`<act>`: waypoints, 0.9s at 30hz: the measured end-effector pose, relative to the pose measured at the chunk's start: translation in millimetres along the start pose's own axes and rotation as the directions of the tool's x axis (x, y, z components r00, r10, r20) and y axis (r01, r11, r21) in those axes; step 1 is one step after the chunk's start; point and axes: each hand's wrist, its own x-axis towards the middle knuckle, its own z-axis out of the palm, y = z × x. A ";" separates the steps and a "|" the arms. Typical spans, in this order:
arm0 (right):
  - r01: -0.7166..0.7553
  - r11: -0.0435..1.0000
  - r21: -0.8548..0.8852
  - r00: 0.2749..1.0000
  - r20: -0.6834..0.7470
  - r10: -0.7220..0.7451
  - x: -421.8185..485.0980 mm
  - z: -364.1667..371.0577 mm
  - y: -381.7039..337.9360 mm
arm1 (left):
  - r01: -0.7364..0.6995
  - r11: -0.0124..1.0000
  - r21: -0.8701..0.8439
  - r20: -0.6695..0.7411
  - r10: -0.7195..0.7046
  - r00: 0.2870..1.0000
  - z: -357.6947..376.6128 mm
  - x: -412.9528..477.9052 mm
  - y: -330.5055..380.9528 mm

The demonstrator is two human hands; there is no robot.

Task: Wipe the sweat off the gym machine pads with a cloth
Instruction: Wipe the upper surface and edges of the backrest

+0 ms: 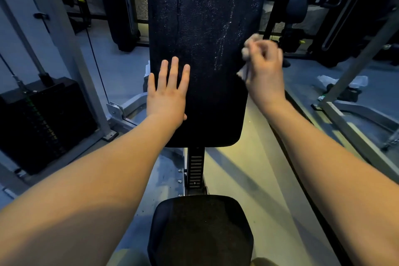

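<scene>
The right hand grips a bunched cloth at the back pad's right edge; the left hand lies flat, fingers straight, bracing it. Wet streaks higher up (they glisten) could be missed, since the cloth sits low.

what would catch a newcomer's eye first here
The tall black back pad in the middle, with glistening wet streaks across its upper part. The left hand lies flat on its lower left, while the right hand grips a crumpled cloth at the pad's right edge.
</scene>
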 end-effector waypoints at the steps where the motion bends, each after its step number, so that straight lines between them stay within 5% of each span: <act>1: -0.027 0.999 -0.039 0.998 -0.052 0.025 4.3 1.7 0.6 | -0.001 1.000 0.004 0.001 0.001 1.000 0.3 -0.2 -0.2; 4: 0.004 1.000 0.009 1.000 0.022 -0.004 -21.8 16.1 -31.3 | -0.006 1.000 0.010 -0.003 0.006 1.000 1.4 -0.5 0.5; 8: 0.292 0.953 0.074 0.921 0.246 -0.302 -54.7 22.9 -38.7 | -0.004 1.000 0.001 -0.007 0.004 1.000 1.5 -0.6 0.1; 10: 0.338 0.938 0.081 0.907 0.238 -0.347 -36.2 13.0 -22.2 | -0.001 1.000 0.008 -0.007 0.001 1.000 1.5 -0.7 0.2; 13: 0.083 0.996 0.022 0.995 0.056 -0.084 -2.2 2.1 -8.0 | -0.003 1.000 0.003 -0.006 0.003 1.000 3.5 -0.1 -1.0; 16: -0.066 0.997 0.046 0.998 -0.005 0.067 -1.8 12.8 -31.6 | -0.003 1.000 0.009 -0.010 0.003 1.000 5.3 -1.3 -0.6; 19: 0.123 0.988 0.094 0.982 0.134 -0.135 -34.9 28.4 -54.4 | -0.009 1.000 0.003 -0.021 0.009 1.000 6.2 -1.1 -0.8; 22: 0.352 0.931 0.099 0.882 0.297 -0.365 -39.1 18.3 -43.2 | -0.011 1.000 -0.008 -0.028 0.011 1.000 7.0 -1.8 -2.0; 24: 0.291 0.955 0.058 0.929 0.221 -0.296 -19.7 9.3 -29.8 | -0.012 1.000 -0.007 -0.031 0.011 0.999 7.7 -1.9 -2.4; 27: -0.012 1.000 0.012 1.000 -0.019 0.012 8.3 4.9 -21.7 | -0.014 1.000 -0.002 -0.030 0.014 0.999 8.4 -2.8 -2.5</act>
